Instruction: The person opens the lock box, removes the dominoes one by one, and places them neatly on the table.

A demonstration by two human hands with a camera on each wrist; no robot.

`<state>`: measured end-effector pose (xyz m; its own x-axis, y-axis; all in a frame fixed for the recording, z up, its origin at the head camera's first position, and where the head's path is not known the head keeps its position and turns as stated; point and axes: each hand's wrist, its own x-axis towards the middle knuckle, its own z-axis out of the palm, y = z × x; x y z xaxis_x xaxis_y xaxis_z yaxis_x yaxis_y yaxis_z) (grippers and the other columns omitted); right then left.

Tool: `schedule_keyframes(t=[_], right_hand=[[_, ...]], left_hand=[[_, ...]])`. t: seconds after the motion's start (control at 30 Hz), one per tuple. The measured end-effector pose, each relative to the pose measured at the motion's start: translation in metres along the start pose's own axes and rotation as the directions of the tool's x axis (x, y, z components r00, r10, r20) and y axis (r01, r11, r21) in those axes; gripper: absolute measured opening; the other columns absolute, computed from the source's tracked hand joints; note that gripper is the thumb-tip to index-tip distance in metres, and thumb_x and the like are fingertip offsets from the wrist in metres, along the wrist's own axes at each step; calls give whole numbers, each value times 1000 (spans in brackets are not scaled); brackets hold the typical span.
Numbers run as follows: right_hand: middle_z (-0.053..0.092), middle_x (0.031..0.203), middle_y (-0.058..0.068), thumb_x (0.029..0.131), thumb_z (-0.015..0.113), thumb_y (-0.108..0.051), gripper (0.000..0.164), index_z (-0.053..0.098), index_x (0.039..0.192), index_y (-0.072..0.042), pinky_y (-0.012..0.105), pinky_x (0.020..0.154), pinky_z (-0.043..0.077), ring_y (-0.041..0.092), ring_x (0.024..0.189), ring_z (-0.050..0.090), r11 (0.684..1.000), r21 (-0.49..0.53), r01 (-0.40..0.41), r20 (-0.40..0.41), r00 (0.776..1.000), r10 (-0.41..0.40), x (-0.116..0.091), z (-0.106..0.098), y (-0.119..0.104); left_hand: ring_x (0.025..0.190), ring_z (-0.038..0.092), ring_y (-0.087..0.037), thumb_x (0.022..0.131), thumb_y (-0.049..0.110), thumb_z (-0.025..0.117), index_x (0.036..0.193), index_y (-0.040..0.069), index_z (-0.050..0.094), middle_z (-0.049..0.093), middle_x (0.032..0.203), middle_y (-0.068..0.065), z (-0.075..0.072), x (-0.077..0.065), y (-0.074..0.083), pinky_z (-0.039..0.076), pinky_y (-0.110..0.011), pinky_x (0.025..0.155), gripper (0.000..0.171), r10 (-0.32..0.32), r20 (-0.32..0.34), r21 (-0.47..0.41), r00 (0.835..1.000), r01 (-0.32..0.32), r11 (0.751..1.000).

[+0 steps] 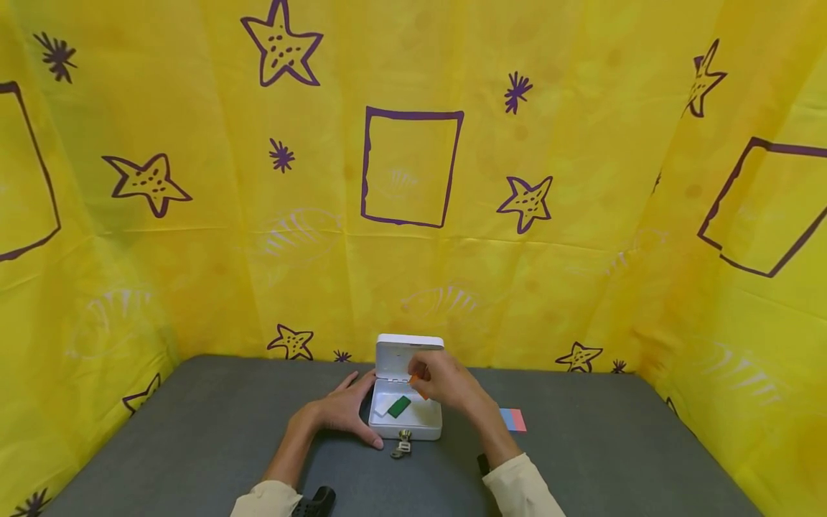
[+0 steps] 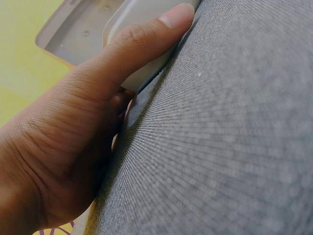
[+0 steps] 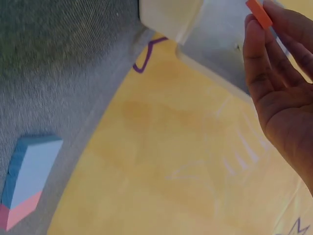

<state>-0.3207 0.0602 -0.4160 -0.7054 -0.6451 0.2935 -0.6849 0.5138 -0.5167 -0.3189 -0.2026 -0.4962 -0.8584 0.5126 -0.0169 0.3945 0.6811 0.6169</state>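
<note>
A small white metal cash box (image 1: 405, 433) stands with its lid (image 1: 394, 359) raised. Keys (image 1: 401, 449) hang from the lock on its front. My left hand (image 1: 342, 411) holds the box's left side, thumb against the front corner and fingers toward the back; the left wrist view shows the thumb (image 2: 151, 34) along the box wall. Above the box interior, my right hand (image 1: 446, 379) pinches a small flat orange piece (image 3: 259, 13) between thumb and fingertips. A green piece (image 1: 399, 406) and a white piece (image 1: 382, 410) lie inside, the green one partly over the white.
On the grey cloth-covered table (image 1: 581, 445), a pale blue and pink block (image 1: 515, 419) lies right of the box, partly behind my right forearm. A yellow curtain (image 1: 413, 273) with purple drawings hangs behind the table and at both sides.
</note>
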Motion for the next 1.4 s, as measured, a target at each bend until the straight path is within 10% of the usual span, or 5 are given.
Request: schedule_keyframes(t=[1.4], right_hand=[[73, 94, 17, 95, 70, 2, 13, 72, 105, 8, 33, 67, 61, 23, 80, 71, 981, -23, -191, -32, 981, 190, -72, -105, 61]], left_hand=[[163, 6, -47, 70, 48, 93, 167, 8, 15, 21, 175, -14, 1, 2, 0, 4, -71, 130, 131, -33, 1, -24, 999, 33, 999]])
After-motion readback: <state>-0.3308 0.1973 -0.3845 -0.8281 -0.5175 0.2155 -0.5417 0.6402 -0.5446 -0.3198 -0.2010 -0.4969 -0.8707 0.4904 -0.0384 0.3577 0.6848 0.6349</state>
